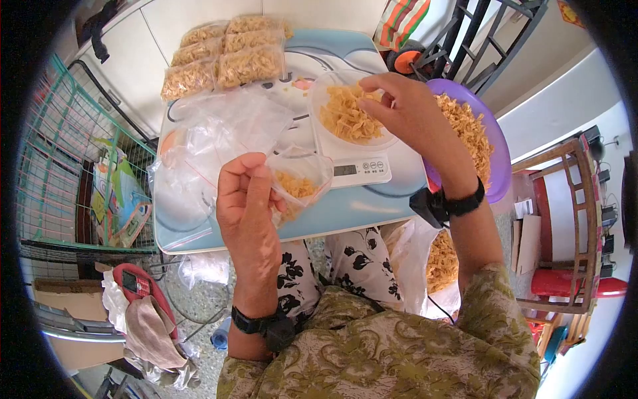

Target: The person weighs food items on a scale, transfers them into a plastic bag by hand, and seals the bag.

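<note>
My left hand (249,199) pinches the rim of a clear plastic bag (319,174), which hangs tilted with some yellow-brown crispy flakes in its lower part. Over a round translucent bowl (325,132) curves my right hand (405,110), thumb and forefinger apart with no flakes visible between them. Thin yellowish flakes (349,120) fill part of that bowl. It rests on a white digital scale (362,171) whose small display is too blurred to read. Left of the bowl lies a loose pile of clear bags (219,126).
Several filled bags (249,65) are stacked at the table's back left. A purple basin (500,159) of flakes stands at the right, and a large bag of flakes (442,263) sits below the table (309,227). A green wire cage (86,159) borders the left.
</note>
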{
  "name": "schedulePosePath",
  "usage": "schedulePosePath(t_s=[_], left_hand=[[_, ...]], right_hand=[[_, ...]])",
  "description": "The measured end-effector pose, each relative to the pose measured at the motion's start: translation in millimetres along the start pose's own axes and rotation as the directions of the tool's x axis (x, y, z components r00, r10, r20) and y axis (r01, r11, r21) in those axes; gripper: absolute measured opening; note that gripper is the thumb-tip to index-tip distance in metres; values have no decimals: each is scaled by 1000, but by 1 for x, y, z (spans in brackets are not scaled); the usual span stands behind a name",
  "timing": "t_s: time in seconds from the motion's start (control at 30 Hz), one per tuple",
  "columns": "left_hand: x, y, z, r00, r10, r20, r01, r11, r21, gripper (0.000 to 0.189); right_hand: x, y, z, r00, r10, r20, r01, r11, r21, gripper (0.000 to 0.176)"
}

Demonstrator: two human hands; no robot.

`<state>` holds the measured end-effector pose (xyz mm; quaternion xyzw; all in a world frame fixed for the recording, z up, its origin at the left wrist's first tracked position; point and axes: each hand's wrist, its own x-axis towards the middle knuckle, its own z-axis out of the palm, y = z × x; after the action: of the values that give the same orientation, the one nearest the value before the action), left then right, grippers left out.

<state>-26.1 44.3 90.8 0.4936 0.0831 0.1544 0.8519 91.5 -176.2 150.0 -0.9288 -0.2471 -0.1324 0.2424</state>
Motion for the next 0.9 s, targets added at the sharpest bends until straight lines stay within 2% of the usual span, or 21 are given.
schedulePosePath(t_s=[0.03, 0.17, 0.23, 0.27, 0.33, 0.47, 0.53, 0.57, 0.63, 0.67, 0.73, 0.77, 0.83, 0.87, 0.9], left_hand=[[0, -1, 0, 1000, 0, 1, 0, 1000, 2, 17], [-1, -1, 1, 1000, -2, 14, 2, 1000, 6, 16], [-1, -1, 1, 1000, -12, 23, 11, 1000, 9, 16], [-1, -1, 0, 1000, -15, 16, 15, 1000, 12, 16], [-1, -2, 0, 1000, -20, 8, 20, 1000, 15, 16], [0, -3, -3, 1000, -18, 22, 17, 1000, 14, 17], [-5, -1, -7, 999, -25, 23, 24, 1000, 18, 17], [-6, 0, -9, 999, -22, 30, 22, 1000, 15, 16], [-7, 0, -10, 999, -20, 37, 19, 1000, 12, 16], [-7, 0, -10, 999, -26, 35, 26, 1000, 5, 16], [-7, -1, -11, 999, -33, 33, 33, 999, -1, 15], [-7, -2, -12, 999, -36, 33, 36, 999, -6, 15], [-1, -4, -9, 999, -28, 36, 29, 999, -15, 15], [-1, -4, -7, 999, -31, 26, 31, 1000, 1, 16], [-1, -4, -7, 999, -32, 17, 31, 999, 15, 16]], right_hand=[[6, 10, 7, 999, -49, -17, 47, 997, -60, 36], [25, 29, 40, 998, -67, 20, 69, 990, -121, 49], [33, 30, 50, 989, -119, 88, 139, 947, -290, 53], [33, 31, 54, 989, -118, 90, 139, 947, -288, 53], [34, 25, 56, 988, -16, 156, 64, 949, -308, 48], [32, 23, 66, 991, 16, 131, 29, 942, -334, 41], [26, 23, 70, 993, -54, 104, 82, 955, -286, 30], [25, 24, 69, 993, -56, 104, 84, 954, -287, 30], [23, 21, 61, 993, -52, 109, 60, 995, -76, 23], [22, 24, 60, 993, -53, 109, 61, 995, -75, 23], [20, 31, 57, 997, -75, 16, 73, 992, 102, 19], [18, 35, 54, 997, -75, 16, 73, 992, 102, 19], [23, 40, 46, 999, 32, 13, -34, 966, 256, 21], [22, 43, 42, 999, 33, 15, -35, 966, 257, 21], [20, 36, 32, 983, 175, 57, -183, 898, 401, 20]])
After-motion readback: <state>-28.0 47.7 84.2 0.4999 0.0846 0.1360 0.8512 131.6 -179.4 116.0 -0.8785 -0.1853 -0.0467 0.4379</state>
